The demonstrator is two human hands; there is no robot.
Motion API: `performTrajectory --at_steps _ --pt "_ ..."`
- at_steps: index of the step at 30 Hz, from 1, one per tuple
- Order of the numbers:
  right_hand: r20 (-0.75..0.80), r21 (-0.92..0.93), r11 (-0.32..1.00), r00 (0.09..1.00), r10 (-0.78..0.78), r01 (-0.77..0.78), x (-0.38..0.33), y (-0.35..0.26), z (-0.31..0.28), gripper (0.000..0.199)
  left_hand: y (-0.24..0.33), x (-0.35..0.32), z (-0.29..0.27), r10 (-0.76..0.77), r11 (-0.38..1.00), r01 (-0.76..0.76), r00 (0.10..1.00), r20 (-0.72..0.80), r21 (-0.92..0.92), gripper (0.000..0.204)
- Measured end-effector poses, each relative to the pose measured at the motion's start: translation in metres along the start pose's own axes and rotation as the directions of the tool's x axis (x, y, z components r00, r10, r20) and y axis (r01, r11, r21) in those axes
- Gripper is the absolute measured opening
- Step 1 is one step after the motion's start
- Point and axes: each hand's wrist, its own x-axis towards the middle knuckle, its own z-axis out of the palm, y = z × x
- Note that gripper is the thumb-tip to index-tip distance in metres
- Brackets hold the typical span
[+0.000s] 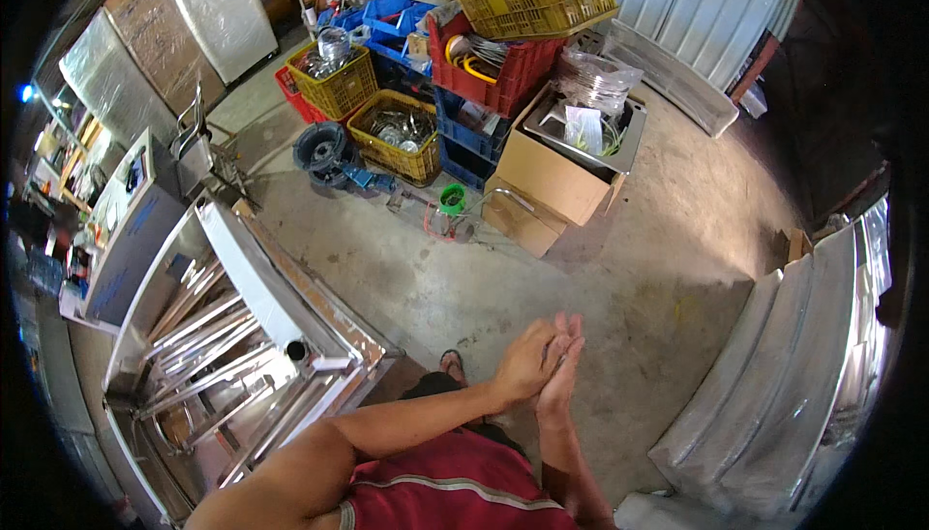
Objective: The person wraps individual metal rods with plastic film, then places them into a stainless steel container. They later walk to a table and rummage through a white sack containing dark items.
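In front of my red shirt, my left hand (527,363) and my right hand (561,371) meet palm against palm. The right hand's fingers are stretched upward and slightly blurred at the tips. The left hand lies flat against it, its fingers a little bent and partly hidden. No object shows in either hand, though the space between the palms is out of sight. Below and to the left, a metal-edged bin (121,375) holds several shiny metal tubes (208,312).
Yellow crates (392,157), a red crate (513,75) and a cardboard box (552,172) with a metal sink (629,138) stand ahead. A green-topped tool (452,199) sits on the concrete floor (416,288). Plastic-wrapped panels (764,385) lean at the right.
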Motion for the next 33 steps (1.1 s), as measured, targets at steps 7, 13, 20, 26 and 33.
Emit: performTrajectory --at_steps 7,13,20,26,33 --pt "0.206 -0.020 0.978 0.957 0.206 -0.207 0.098 -0.033 -0.004 0.065 -0.049 0.119 -0.021 -0.240 0.899 0.318 0.933 0.269 -0.300 0.049" --pt "0.106 -0.307 0.949 0.989 0.106 -0.069 0.197 -0.028 0.002 0.056 -0.094 0.197 -0.021 -0.076 0.893 0.168 0.971 0.228 -0.417 0.073" --pt "-0.126 -0.447 0.894 0.987 -0.103 0.037 0.492 -0.035 -0.075 0.043 -0.179 0.274 -0.154 -0.328 0.930 0.354 0.920 -0.214 0.100 0.065" --pt "-0.098 -0.761 0.626 0.924 -0.371 0.170 0.703 -0.026 -0.016 0.036 -0.227 0.230 -0.257 -0.640 0.736 0.676 0.711 -0.290 0.035 0.047" --pt "0.527 -0.774 0.220 0.796 -0.297 0.594 0.635 0.122 0.174 0.027 -0.302 0.214 -0.341 -0.689 0.667 0.744 0.626 -0.366 0.018 0.047"
